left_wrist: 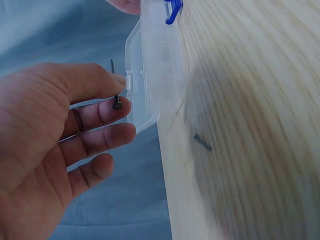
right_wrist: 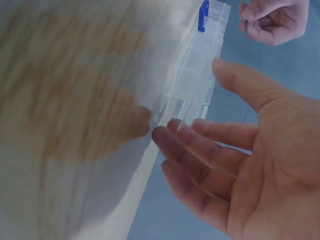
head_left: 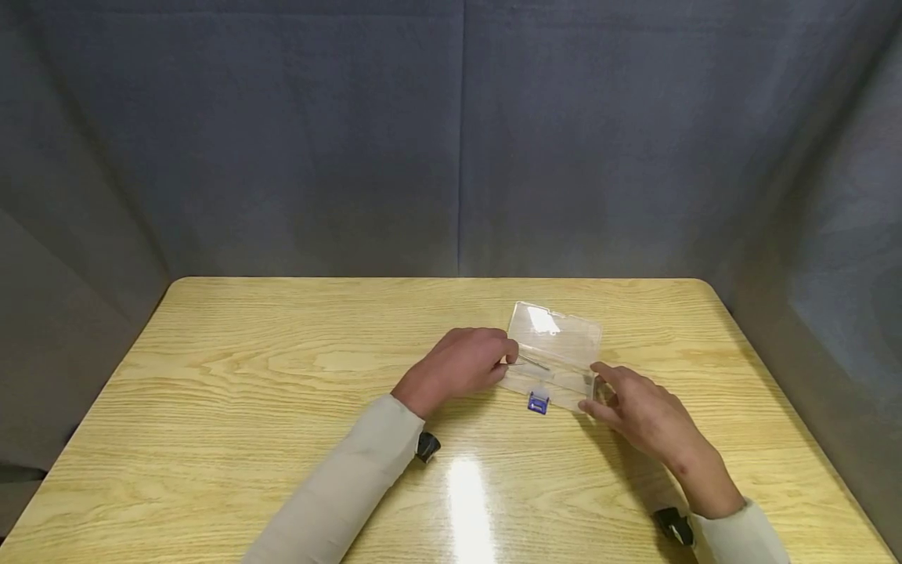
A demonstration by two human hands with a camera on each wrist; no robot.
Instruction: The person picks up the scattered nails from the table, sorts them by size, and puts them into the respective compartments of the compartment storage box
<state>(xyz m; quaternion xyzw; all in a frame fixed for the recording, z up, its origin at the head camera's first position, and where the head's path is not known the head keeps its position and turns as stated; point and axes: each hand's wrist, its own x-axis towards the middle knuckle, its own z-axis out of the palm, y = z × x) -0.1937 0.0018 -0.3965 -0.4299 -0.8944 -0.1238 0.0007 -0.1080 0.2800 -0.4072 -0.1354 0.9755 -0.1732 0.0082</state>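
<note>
A clear plastic compartment box [head_left: 567,397] lies on the table with its lid [head_left: 564,333] raised at the back. A blue latch [head_left: 539,403] hangs on its front side. My left hand [head_left: 465,364] is over the box's left end and pinches a thin dark nail [left_wrist: 117,97] between thumb and forefinger, the other fingers loosely bent. My right hand [head_left: 644,411] holds the box's right end, thumb at the front corner and fingers at the back corner. Another small dark nail-like piece [left_wrist: 202,142] shows on the wood in the left wrist view; the hand hides that spot from the head view.
The wooden table [head_left: 282,352] has rounded far corners. Dark grey curtains [head_left: 451,141] hang behind it and at both sides. Black wrist devices [head_left: 427,446] sit under the light sleeves.
</note>
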